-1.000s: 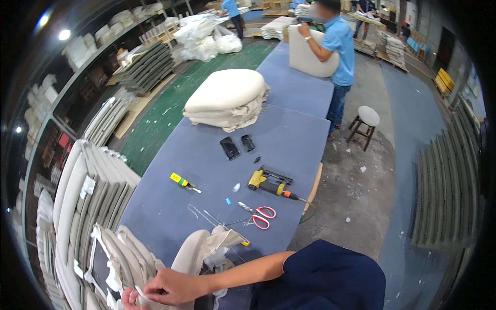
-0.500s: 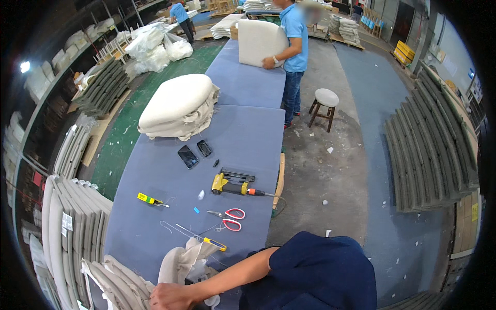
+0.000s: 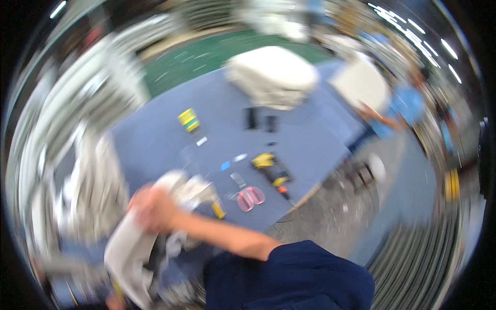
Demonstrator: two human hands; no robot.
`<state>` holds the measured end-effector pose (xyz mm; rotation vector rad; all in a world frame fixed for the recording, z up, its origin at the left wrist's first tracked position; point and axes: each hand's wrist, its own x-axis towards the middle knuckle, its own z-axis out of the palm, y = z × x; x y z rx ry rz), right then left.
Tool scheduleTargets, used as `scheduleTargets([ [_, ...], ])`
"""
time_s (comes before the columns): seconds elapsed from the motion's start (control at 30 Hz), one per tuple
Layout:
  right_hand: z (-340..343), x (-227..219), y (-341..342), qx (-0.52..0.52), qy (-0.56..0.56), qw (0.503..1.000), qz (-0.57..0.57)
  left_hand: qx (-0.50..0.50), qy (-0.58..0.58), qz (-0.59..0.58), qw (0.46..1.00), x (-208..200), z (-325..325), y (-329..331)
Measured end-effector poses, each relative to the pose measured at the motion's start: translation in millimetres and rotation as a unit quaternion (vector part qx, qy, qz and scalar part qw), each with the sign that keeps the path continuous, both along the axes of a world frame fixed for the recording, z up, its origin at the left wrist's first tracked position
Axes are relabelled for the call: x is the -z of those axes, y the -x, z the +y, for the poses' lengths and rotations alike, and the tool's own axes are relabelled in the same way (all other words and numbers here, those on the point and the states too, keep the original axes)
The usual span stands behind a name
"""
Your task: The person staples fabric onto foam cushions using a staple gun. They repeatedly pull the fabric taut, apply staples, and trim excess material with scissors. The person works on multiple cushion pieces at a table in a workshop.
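My right hand [image 3: 152, 209] is closed over the upper edge of a beige fabric-covered cushion [image 3: 124, 253], its fingers smeared by motion. The cushion stands tilted at the near left of the table, with loose cloth [image 3: 194, 191] beside it. A blurred skin-toned patch at the lower edge, by the cushion's bottom end, may be my left hand [image 3: 113, 300]; its fingers do not show. Close to the cloth lies a tool with a yellow handle [image 3: 218, 208]. Scissors with red-rimmed handles [image 3: 250, 199] and a yellow-black staple gun [image 3: 271, 168] rest farther right.
On the blue-grey table [image 3: 217, 98] are a yellow-green tool [image 3: 188, 120], a black phone [image 3: 251, 118] and stacked white cushions [image 3: 274, 72]. A co-worker in a blue shirt [image 3: 408, 108] holds a pale cushion [image 3: 361, 85]. Beige cushions [image 3: 95, 181] crowd the left; a stool [image 3: 374, 168] stands right.
My view has swung to the left, and the picture is blurred. My right hand has come up and forward with the beige cushion, which now shows more of its length.
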<state>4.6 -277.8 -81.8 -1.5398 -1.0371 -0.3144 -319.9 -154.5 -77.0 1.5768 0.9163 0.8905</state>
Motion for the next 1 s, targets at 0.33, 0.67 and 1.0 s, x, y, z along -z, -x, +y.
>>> scheduleTargets([
  [0.33,-75.1,11.8,-73.6,0.068,0.098,0.992,-0.046,-0.096,0.489,0.105,0.861,366.8,-40.4,166.2],
  [0.67,-90.1,51.3,-138.6,0.091,0.090,0.990,-0.052,-0.319,0.404,-0.004,0.857,326.6,-5.4,165.0],
  [1.0,-82.1,57.9,-154.7,0.099,0.045,0.990,-0.084,-0.048,0.273,-0.475,0.835,125.2,38.4,-20.9],
])
